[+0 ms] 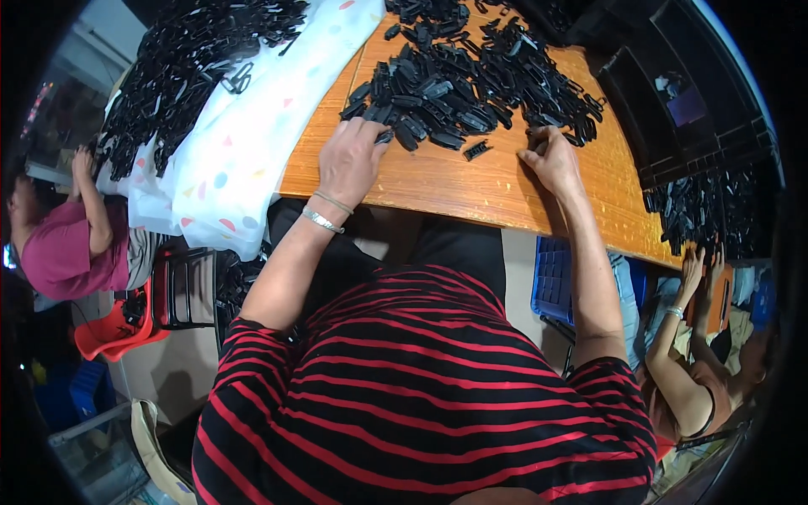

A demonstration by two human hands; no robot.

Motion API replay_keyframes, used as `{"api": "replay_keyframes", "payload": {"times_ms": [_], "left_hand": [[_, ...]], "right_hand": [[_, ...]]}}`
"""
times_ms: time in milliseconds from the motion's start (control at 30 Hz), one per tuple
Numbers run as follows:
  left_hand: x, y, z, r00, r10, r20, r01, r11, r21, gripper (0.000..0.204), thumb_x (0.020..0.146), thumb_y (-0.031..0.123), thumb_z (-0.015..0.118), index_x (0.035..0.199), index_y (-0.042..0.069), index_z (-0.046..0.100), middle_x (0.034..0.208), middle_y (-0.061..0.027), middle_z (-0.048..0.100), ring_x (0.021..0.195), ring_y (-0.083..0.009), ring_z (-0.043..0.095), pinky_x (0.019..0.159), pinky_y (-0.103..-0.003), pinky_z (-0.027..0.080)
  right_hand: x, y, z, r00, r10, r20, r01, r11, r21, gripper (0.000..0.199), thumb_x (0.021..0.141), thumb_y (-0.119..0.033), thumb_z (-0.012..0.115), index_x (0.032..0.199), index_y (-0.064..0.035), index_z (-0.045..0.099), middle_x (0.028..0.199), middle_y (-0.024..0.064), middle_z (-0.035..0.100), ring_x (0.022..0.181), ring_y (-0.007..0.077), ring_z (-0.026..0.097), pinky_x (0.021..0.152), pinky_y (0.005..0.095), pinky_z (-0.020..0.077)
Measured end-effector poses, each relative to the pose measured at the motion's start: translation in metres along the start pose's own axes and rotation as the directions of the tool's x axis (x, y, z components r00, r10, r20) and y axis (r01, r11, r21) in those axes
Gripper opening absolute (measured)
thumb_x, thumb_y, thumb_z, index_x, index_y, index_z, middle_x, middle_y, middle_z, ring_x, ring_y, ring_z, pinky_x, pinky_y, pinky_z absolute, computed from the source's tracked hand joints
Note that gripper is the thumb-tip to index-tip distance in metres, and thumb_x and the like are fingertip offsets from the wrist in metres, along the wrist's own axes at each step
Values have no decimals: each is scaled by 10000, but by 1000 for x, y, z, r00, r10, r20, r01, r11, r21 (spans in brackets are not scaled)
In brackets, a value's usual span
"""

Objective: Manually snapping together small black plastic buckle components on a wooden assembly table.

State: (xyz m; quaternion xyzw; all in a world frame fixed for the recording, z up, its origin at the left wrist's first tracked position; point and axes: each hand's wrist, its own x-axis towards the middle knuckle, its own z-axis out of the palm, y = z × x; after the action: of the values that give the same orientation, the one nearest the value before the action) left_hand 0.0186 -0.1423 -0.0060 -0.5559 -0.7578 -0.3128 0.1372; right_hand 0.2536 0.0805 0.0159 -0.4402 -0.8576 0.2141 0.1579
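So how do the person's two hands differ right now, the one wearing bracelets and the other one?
The left hand wears two thin bracelets at the wrist; the right hand is bare. The left hand lies palm down, fingers spread over the edge of the pile of black plastic parts; the right hand is curled, fingertips pinching at parts. Both rest on the wooden table at the pile's near edge.

Matt black plastic parts [463,80] (seemingly) on smooth varnished wood table [471,189]
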Motion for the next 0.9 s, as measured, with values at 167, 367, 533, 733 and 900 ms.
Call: {"api": "replay_keyframes", "payload": {"times_ms": [167, 367, 533, 733, 900], "left_hand": [[-8, 7, -14, 979, -193, 62, 202, 898, -392, 192, 848, 38, 658, 1040, 32, 651, 852, -52, 634, 695, -146, 622, 619, -254, 485], [-16, 9, -22, 791, -384, 476, 550, 104, -829, 217, 900, 47, 635, 1112, 5, 629, 896, -36, 663, 765, -81, 627, 673, -204, 496], [-21, 14, -23, 707, -371, 602, 622, -80, -779, 280, 888, 29, 641, 1164, -4, 609, 931, -38, 669, 779, -72, 626, 687, -192, 492], [-20, 21, -18, 782, -268, 563, 600, 77, -796, 322, 870, -17, 637, 1189, -24, 590, 946, -24, 653, 786, -52, 599, 689, -177, 479], [-17, 33, -16, 804, -228, 549, 593, 251, -765, 265, 860, -27, 637, 1119, -18, 585, 848, 9, 604, 692, -31, 548, 616, -177, 451]], "right_hand": [[4, 1, -3, 1000, -11, 1, 11, 997, -70, 286, 804, -252, 743, 906, -3, 648, 873, 194, 677, 844, 336, 649, 758, 412, 502], [10, 10, -2, 1000, 14, -28, -18, 992, -126, 301, 815, -266, 732, 904, 2, 630, 854, 197, 679, 850, 344, 656, 748, 423, 506], [4, -2, -7, 990, 86, -109, -111, 960, -256, 353, 803, -295, 741, 928, 10, 611, 863, 214, 676, 846, 358, 658, 744, 433, 508], [12, 18, -4, 990, -51, -131, 6, 947, -322, 301, 801, -238, 723, 956, -8, 604, 929, 219, 676, 880, 366, 652, 763, 442, 512], [0, 18, -10, 988, -36, -148, 20, 994, -110, 333, 791, -139, 680, 1085, -2, 603, 879, 195, 678, 798, 307, 666, 708, 403, 522]]}}
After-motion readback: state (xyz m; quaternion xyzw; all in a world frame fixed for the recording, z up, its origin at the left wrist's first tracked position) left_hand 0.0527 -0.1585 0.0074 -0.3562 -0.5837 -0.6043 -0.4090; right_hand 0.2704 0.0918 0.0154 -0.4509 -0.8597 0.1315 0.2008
